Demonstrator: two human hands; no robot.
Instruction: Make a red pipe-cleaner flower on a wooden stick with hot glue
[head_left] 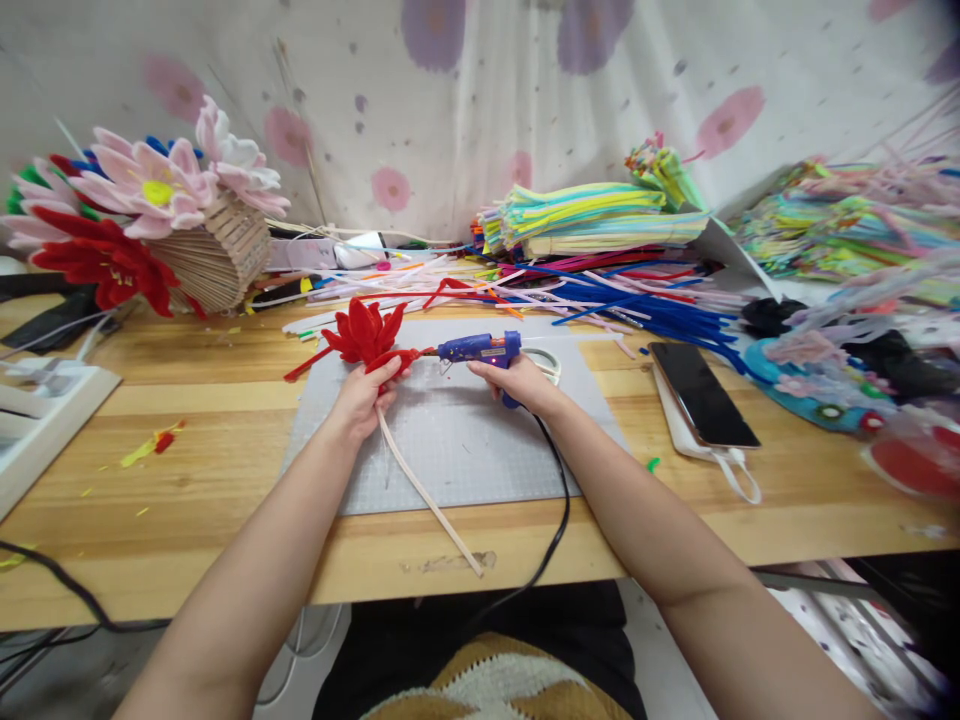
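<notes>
My left hand point(365, 400) is closed around the base of a red pipe-cleaner flower point(367, 332), its petals fanning up and away from me. A pale stem point(427, 490) hangs from that hand toward the table's front edge. My right hand point(521, 382) grips a blue hot glue gun point(480, 348), whose small light glows red. The gun's nozzle points left and meets, or nearly meets, a red petal beside my left fingers; I cannot tell whether it touches. Below both hands lies a grey cutting mat point(465, 450).
A basket point(225, 250) of fuzzy flowers stands at the left, near a white power strip point(52, 420). Loose pipe cleaners point(660, 310) and bundled ones point(592, 215) spread along the back. A phone point(705, 393) lies at the right. The gun's black cord point(559, 530) crosses the front edge.
</notes>
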